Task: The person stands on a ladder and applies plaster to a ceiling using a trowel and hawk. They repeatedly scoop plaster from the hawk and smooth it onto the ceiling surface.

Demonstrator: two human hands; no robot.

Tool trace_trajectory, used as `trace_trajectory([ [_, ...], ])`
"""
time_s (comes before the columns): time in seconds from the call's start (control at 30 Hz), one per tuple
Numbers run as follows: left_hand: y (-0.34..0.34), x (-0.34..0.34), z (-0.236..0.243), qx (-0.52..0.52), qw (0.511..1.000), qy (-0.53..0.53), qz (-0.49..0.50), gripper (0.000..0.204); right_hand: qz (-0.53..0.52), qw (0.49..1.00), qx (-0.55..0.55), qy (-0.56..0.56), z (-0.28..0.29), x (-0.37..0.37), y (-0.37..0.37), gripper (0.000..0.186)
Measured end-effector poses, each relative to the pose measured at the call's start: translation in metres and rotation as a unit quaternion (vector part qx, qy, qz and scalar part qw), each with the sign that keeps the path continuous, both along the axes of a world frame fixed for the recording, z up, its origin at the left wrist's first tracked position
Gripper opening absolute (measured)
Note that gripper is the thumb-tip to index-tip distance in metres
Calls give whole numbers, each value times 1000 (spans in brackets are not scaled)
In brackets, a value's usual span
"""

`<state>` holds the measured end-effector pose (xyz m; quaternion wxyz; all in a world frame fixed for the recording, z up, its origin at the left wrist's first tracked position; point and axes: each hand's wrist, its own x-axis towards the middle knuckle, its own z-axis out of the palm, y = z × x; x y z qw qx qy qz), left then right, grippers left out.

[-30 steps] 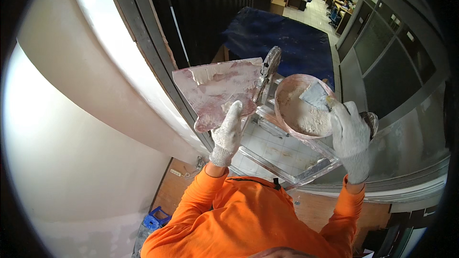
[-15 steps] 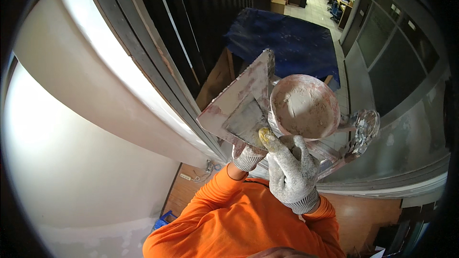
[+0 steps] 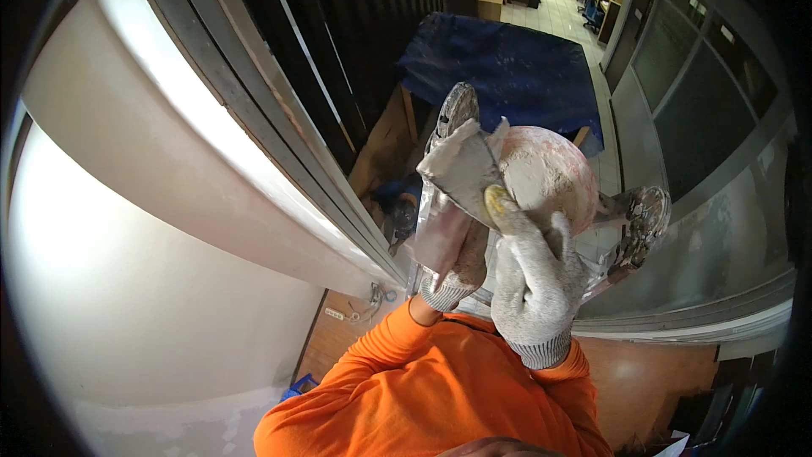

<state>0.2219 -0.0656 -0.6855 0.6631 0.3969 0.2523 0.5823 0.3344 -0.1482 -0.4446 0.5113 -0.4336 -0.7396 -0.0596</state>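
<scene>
My gloved left hand [image 3: 463, 278] grips a broad flat plastering blade [image 3: 440, 237], tilted steeply so its smeared face looks narrow. In my gloved right hand [image 3: 539, 288] is a putty knife [image 3: 467, 176], its wide blade loaded with pale wet plaster. The thumb, in a yellow-stained glove tip, presses along that blade. Just beyond the right hand sits a round pinkish bowl [image 3: 584, 171] holding plaster; the knife overlaps its left rim. What the bowl rests on is mostly hidden.
Plaster-smeared rounded shapes [image 3: 647, 218] stick out beside the bowl. A blue sheet [image 3: 499, 72] covers something ahead. At left rises a white curved wall [image 3: 169, 245] with a grey frame [image 3: 245, 93]; glazed partitions [image 3: 702, 101] stand right. A power strip [image 3: 334, 314] lies on the wooden floor.
The broad blade has tipped from face-up to nearly edge-on. My right hand has moved rightward, and the putty knife now carries a mound of plaster, separated from the broad blade's face.
</scene>
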Motion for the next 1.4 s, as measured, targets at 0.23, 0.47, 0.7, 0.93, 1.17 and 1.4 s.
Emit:
trace_trajectory([
  [0.23, -2, -17, -31, 237, 897, 368, 60, 57, 18, 1000, -10, 3, -24, -9, -13, 48],
  [0.47, -20, -17, 30, 167, 955, 213, 126, 57, -38, 999, -5, 3, -19, 7, -1, 47],
  [0.7, -32, -10, 107, 129, 979, 72, 139, 41, -78, 997, -29, 2, -41, 16, 6, 57],
  [0.93, -45, -3, 117, 129, 990, 25, 47, 50, -96, 994, -26, 44, -20, 29, 17, 56],
  [1.17, -19, -13, 75, 236, 941, 158, 185, 39, -53, 997, -41, 39, -25, 24, -7, 44],
  [1.4, -26, -4, 83, 283, 902, 249, 211, 45, -74, 997, -36, -7, -25, 14, 0, 41],
])
